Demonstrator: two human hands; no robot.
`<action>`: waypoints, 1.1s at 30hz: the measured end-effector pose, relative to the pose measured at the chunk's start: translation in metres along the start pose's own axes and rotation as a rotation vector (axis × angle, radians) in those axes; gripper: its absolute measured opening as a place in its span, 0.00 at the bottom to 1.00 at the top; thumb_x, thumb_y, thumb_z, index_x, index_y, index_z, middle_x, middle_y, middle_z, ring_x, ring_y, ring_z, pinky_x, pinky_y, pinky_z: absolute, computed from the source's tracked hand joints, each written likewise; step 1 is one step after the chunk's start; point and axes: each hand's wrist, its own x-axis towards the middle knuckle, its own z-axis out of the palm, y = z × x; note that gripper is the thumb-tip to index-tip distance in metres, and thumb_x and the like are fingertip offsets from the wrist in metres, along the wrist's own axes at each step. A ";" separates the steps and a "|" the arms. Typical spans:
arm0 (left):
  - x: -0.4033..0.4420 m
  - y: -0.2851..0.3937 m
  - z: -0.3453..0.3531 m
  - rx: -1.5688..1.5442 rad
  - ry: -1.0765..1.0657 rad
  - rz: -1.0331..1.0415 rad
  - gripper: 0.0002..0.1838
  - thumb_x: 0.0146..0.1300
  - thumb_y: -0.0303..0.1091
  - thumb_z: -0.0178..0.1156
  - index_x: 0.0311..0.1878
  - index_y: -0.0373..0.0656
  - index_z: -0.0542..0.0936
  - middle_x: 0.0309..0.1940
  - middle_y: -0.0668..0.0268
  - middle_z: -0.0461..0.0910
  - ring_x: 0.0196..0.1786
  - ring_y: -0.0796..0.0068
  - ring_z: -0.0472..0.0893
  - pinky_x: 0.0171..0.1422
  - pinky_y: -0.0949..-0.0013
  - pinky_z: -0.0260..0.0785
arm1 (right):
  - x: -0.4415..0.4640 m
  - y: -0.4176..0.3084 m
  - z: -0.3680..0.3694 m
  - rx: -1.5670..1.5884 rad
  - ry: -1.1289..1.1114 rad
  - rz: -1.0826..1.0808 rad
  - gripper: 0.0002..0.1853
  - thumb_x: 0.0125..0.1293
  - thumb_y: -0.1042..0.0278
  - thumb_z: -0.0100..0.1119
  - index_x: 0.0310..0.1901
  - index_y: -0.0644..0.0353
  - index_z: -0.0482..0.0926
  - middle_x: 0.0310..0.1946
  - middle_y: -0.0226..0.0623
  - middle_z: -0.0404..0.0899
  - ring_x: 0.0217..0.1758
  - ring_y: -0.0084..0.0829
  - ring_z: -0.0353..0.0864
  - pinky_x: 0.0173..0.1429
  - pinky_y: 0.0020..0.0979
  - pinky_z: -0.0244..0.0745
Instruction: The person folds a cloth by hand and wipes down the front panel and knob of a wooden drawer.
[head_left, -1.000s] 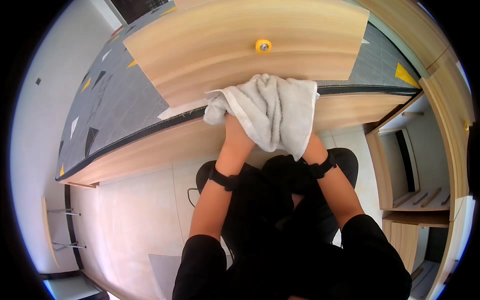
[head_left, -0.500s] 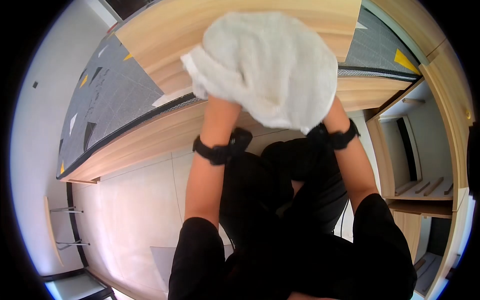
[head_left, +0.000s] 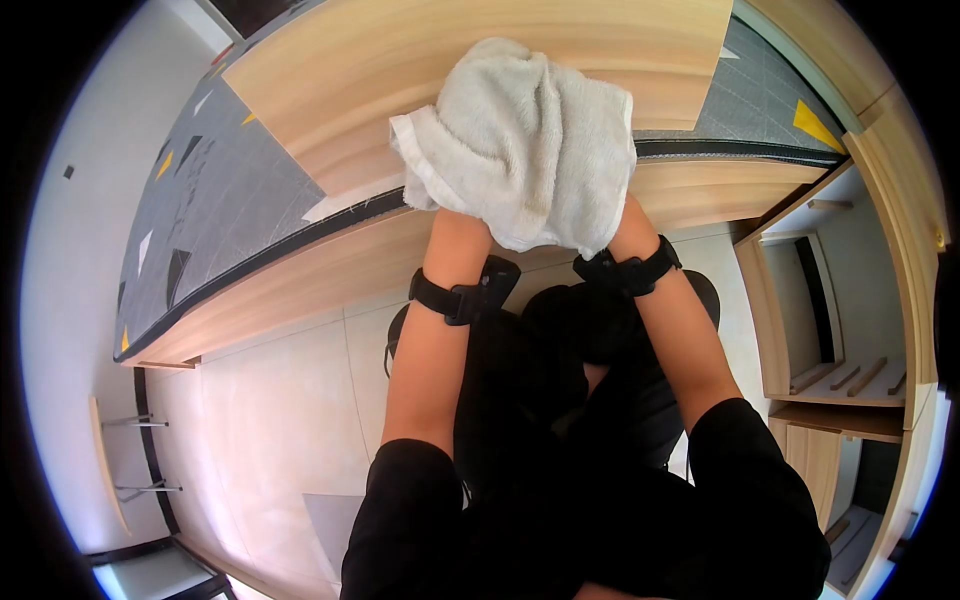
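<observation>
An off-white, fuzzy towel [head_left: 530, 150] is bunched and folded over both of my hands, in front of the wooden board. My left hand [head_left: 463, 226] reaches up into the towel's lower left part and holds it; only the wrist shows. On the other side my right hand [head_left: 628, 218] holds the towel at its lower right, fingers hidden under the cloth. A folded edge of the towel sticks out at the left. Black straps with small devices circle both wrists.
Behind the towel, a light wooden board [head_left: 340, 90] lies on a bed-like platform with a grey patterned surface [head_left: 225, 220] and dark edging. Open wooden shelving [head_left: 850, 290] stands at the right. A pale tiled floor [head_left: 260, 420] lies below left, with a wall-mounted wooden piece [head_left: 107, 465] beyond.
My hands have come closer together, the right one moving left. The towel has gone from a wide, rounded spread to a narrower, more creased bundle.
</observation>
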 end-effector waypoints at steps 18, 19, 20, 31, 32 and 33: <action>-0.008 0.021 -0.015 -0.025 0.034 -0.083 0.29 0.52 0.39 0.61 0.57 0.37 0.70 0.51 0.54 0.72 0.51 0.55 0.70 0.59 0.59 0.60 | -0.003 -0.001 0.032 0.074 -0.010 0.029 0.22 0.56 0.64 0.60 0.52 0.62 0.73 0.47 0.44 0.75 0.52 0.41 0.72 0.58 0.36 0.66; -0.009 0.023 -0.014 -0.030 0.035 -0.085 0.29 0.52 0.39 0.61 0.57 0.37 0.70 0.51 0.54 0.72 0.51 0.55 0.70 0.59 0.59 0.60 | -0.003 0.000 0.034 0.075 -0.009 0.026 0.22 0.56 0.64 0.60 0.52 0.62 0.73 0.47 0.44 0.74 0.52 0.41 0.72 0.58 0.36 0.66; -0.010 0.025 -0.013 -0.036 0.043 -0.085 0.29 0.52 0.39 0.61 0.57 0.37 0.70 0.51 0.54 0.72 0.51 0.55 0.70 0.59 0.59 0.59 | -0.004 0.001 0.035 0.072 -0.009 0.023 0.23 0.56 0.63 0.60 0.53 0.62 0.73 0.47 0.44 0.74 0.52 0.41 0.72 0.58 0.36 0.66; 0.007 0.044 -0.003 -0.139 0.112 -0.101 0.29 0.52 0.39 0.61 0.57 0.37 0.70 0.50 0.54 0.72 0.50 0.55 0.70 0.59 0.59 0.59 | -0.019 0.011 0.037 0.037 -0.064 0.007 0.24 0.55 0.63 0.62 0.54 0.62 0.73 0.50 0.44 0.74 0.54 0.41 0.71 0.61 0.36 0.65; 0.008 0.044 -0.002 -0.145 0.114 -0.103 0.29 0.52 0.39 0.61 0.57 0.37 0.70 0.50 0.54 0.72 0.50 0.55 0.70 0.59 0.59 0.59 | -0.019 0.013 0.041 0.030 -0.064 0.001 0.25 0.55 0.63 0.62 0.54 0.62 0.73 0.50 0.44 0.74 0.54 0.41 0.71 0.61 0.36 0.64; 0.005 0.043 -0.004 -0.146 0.109 -0.106 0.29 0.52 0.39 0.61 0.57 0.37 0.70 0.50 0.54 0.72 0.50 0.55 0.70 0.59 0.59 0.59 | -0.020 0.015 0.044 0.021 -0.062 -0.007 0.25 0.55 0.63 0.62 0.54 0.62 0.72 0.50 0.44 0.74 0.55 0.41 0.71 0.61 0.36 0.64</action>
